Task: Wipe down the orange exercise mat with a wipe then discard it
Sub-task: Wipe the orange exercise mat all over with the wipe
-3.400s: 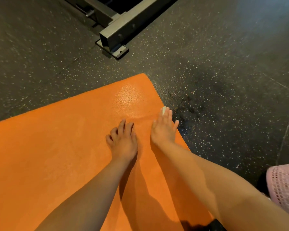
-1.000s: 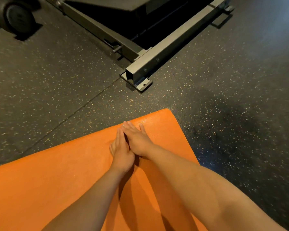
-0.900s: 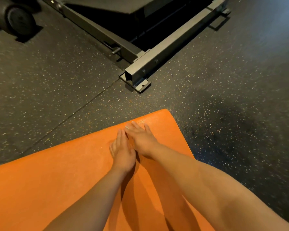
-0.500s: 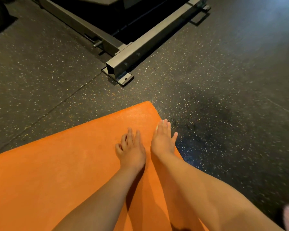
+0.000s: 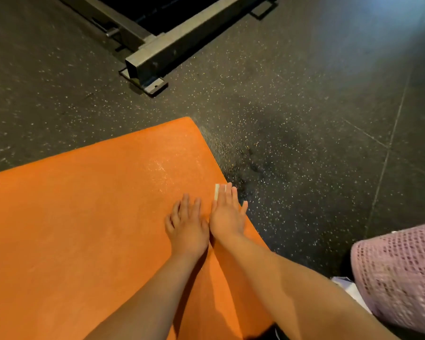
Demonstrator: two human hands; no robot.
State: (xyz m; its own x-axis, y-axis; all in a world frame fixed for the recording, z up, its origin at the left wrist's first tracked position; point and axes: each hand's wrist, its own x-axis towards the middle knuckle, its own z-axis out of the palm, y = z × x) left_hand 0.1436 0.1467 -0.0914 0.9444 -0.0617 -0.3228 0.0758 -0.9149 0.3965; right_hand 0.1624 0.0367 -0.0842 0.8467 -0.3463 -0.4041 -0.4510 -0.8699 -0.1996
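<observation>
The orange exercise mat (image 5: pixel 84 217) lies on the dark speckled floor, its far corner near the view's centre, with a wet sheen past my fingers. My left hand (image 5: pixel 187 227) rests flat on the mat, fingers straight. Right beside it, my right hand (image 5: pixel 227 214) presses flat on a small white wipe (image 5: pixel 217 191) near the mat's right edge; only a strip of the wipe shows beyond my fingertips.
A grey metal machine frame (image 5: pixel 157 57) with a bolted foot plate stands on the floor beyond the mat's corner. A damp dark patch (image 5: pixel 255 163) marks the floor right of the mat. My knee in pink knit fabric (image 5: pixel 398 276) is at the lower right.
My right hand has slid from the mat's far corner back toward me along the right edge with the wipe under it. My left hand has drawn back slightly alongside it.
</observation>
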